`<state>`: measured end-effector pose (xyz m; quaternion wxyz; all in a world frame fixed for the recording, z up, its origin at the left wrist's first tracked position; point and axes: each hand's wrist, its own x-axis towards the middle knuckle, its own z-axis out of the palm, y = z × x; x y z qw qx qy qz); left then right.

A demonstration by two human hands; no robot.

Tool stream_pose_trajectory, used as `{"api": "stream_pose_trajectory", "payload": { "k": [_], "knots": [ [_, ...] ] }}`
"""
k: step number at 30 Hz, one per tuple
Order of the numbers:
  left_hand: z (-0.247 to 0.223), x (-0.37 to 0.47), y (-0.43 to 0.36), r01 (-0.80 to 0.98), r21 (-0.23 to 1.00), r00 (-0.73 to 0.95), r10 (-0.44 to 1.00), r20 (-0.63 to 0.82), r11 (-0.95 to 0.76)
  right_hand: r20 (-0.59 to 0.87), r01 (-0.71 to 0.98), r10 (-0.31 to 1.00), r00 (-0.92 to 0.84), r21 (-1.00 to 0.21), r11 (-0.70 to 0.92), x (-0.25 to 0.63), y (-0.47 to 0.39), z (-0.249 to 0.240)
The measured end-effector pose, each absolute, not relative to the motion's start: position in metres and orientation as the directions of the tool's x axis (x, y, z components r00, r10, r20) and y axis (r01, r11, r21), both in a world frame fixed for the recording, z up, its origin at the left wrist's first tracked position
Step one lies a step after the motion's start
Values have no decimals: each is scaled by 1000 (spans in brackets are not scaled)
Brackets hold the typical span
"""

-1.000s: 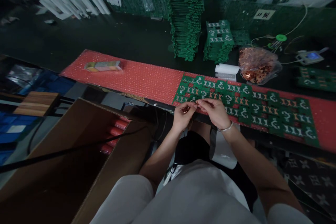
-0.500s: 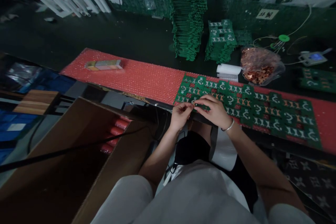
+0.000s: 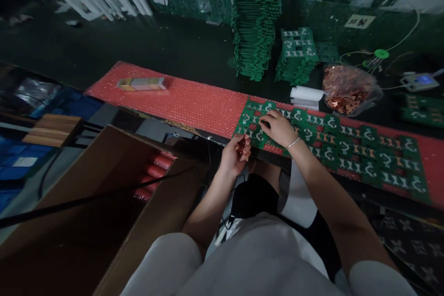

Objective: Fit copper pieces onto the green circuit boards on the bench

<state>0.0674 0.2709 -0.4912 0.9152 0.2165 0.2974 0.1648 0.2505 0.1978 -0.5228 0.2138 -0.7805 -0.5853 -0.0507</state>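
My left hand (image 3: 236,153) is cupped at the bench's front edge, its fingers curled round several small copper pieces (image 3: 245,148). Over the leftmost part of the green circuit boards (image 3: 322,121), my right hand (image 3: 277,127) has thumb and forefinger brought together in a pinch. What sits between those fingertips, if anything, is too small to make out. The boards lie in rows on red bubble wrap (image 3: 194,106), and some carry copper-coloured pieces on their white pads. Part of the boards is hidden beneath my right hand and forearm.
Behind the boards rise a tall stack of green boards (image 3: 256,32) and a shorter stack (image 3: 297,58). A clear bag of copper pieces (image 3: 348,92) lies right of a white roll (image 3: 307,93). On the wrap's left rests a taped bar (image 3: 142,84). A cardboard box (image 3: 166,208) stands below.
My hands have come apart: the right has moved up over the boards, while the left has turned to show copper pieces in its curled fingers. The view has shifted slightly.
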Motion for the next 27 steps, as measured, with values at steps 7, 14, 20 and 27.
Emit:
{"api": "stream_pose_trajectory", "payload": {
  "k": [7, 14, 20, 27],
  "knots": [
    [-496, 70, 269, -183, 593, 738, 509, -444, 784, 248, 958, 933, 262, -185, -220, 245, 198, -514],
    [-504, 72, 271, -173, 769, 722, 610, -325, 615, 352, 905, 893, 282, -405, -126, 225, 182, -498],
    [-504, 74, 266, -125, 810, 717, 617, -325, 572, 322, 724, 904, 282, -689, 20, 196, 173, -487],
    [-498, 75, 261, -55, 805, 755, 552, -354, 591, 239, 640, 925, 296, -768, -7, 194, 177, -484]
  ]
}}
